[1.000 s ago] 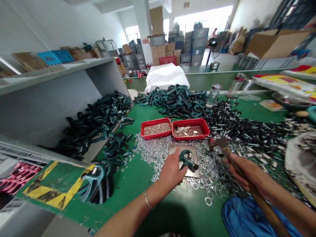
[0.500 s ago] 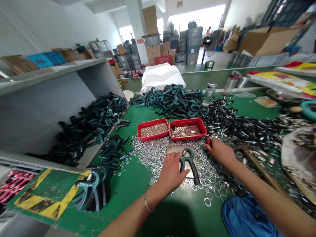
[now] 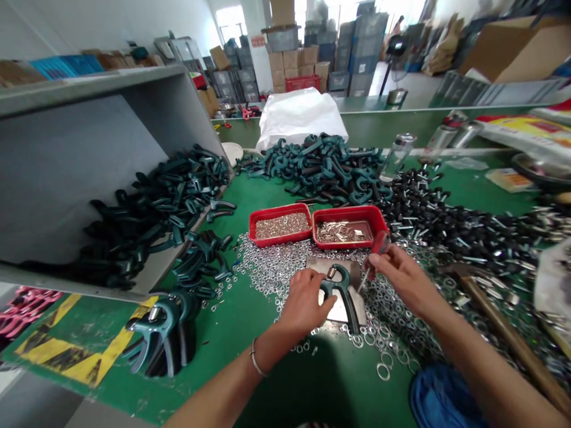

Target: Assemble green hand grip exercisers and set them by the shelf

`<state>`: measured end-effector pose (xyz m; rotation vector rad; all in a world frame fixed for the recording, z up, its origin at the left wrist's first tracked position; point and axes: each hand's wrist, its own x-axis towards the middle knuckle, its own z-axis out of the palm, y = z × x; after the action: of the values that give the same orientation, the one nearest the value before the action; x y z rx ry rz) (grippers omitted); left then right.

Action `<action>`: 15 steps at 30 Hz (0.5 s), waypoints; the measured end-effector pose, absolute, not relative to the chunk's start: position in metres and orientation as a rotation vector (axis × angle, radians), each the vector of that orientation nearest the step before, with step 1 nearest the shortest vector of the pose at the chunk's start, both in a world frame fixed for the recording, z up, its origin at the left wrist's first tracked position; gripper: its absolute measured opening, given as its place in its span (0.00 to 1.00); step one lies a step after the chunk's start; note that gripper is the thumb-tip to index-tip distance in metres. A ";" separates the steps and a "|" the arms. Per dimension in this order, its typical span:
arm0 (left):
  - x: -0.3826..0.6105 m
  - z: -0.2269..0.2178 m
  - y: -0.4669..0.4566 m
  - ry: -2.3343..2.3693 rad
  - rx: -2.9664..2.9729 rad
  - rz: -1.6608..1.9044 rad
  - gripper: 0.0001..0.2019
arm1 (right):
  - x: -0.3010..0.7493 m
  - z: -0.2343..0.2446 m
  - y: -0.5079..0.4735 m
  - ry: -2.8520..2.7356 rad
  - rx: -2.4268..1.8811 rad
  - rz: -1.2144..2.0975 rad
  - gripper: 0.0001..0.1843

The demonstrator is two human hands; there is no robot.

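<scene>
My left hand, closed round one handle, holds a teal-and-black hand grip exerciser on a small metal plate. The exerciser's metal spring part shows at its top; the fingers partly hide the gripped handle. To its right, my right hand is closed on a red-handled screwdriver. The shaft points down to the plate, just beside the exerciser and apart from it. Behind the plate are two red trays, the left one with tiny metal parts, the right one with small pins.
Washers and rings spread round the plate. Teal grip parts heap at the back and in a grey shelf. Assembled exercisers stand at left. Black-headed screws, a hammer and blue cloth lie right.
My right hand has lifted the screwdriver from among the washers and brought it left, tip down to the plate. The left hand still holds the exerciser. The view has tilted down slightly.
</scene>
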<state>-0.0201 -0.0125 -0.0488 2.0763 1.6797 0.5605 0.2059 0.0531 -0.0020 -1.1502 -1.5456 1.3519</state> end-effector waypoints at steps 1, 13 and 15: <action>-0.021 -0.050 -0.012 1.678 2.076 0.562 0.22 | 0.196 -0.003 0.052 -1.509 -1.116 1.358 0.15; -0.020 -0.061 -0.014 1.706 2.080 0.658 0.22 | 0.163 -0.042 0.042 -1.558 -1.293 1.231 0.15; -0.020 -0.061 -0.014 1.710 2.077 0.656 0.22 | 0.161 -0.041 0.040 -1.576 -1.314 1.195 0.15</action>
<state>-0.0200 -0.0143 -0.0606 2.0770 1.7102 0.6557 0.1609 0.0405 -0.0414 -1.3136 -1.5763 1.1952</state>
